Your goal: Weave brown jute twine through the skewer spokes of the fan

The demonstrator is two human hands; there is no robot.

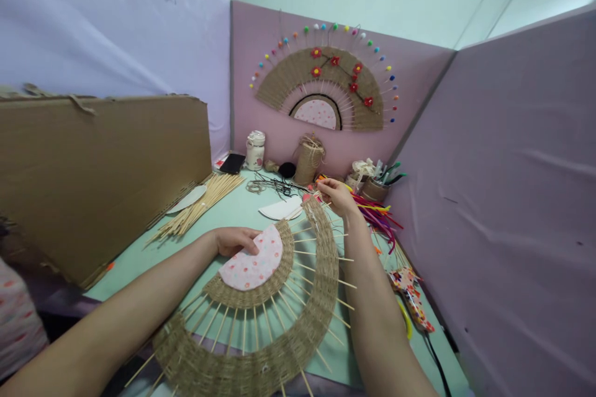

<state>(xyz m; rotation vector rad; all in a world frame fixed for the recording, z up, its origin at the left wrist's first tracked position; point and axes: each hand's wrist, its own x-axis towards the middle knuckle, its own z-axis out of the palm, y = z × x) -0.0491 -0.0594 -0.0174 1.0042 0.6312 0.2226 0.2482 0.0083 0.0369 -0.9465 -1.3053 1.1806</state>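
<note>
A half-round woven fan [329, 260] is held tilted over the table, with thin bamboo sticks spreading out from its centre. Pink flowered fabric [254, 267] covers the inner half-circle, bordered by woven twine. My left hand [236, 240] is closed on this centre part, thumb on the fabric and the other fingers hidden behind. A wider woven band crosses the sticks farther out, and bare stick ends stick out past it. At the band's upper end, my right hand [336, 194] pinches what looks like a thin strand of twine, hard to see between the fingertips.
Loose bamboo sticks [200, 208] lie left beside a cardboard sheet [102, 167]. White half-circle pieces [280, 208], a twine roll [308, 160], a white jar [255, 150] and coloured pipe cleaners [379, 217] stand or lie behind. A flowered glue gun [414, 301] is at right. A finished fan [288, 80] hangs ahead.
</note>
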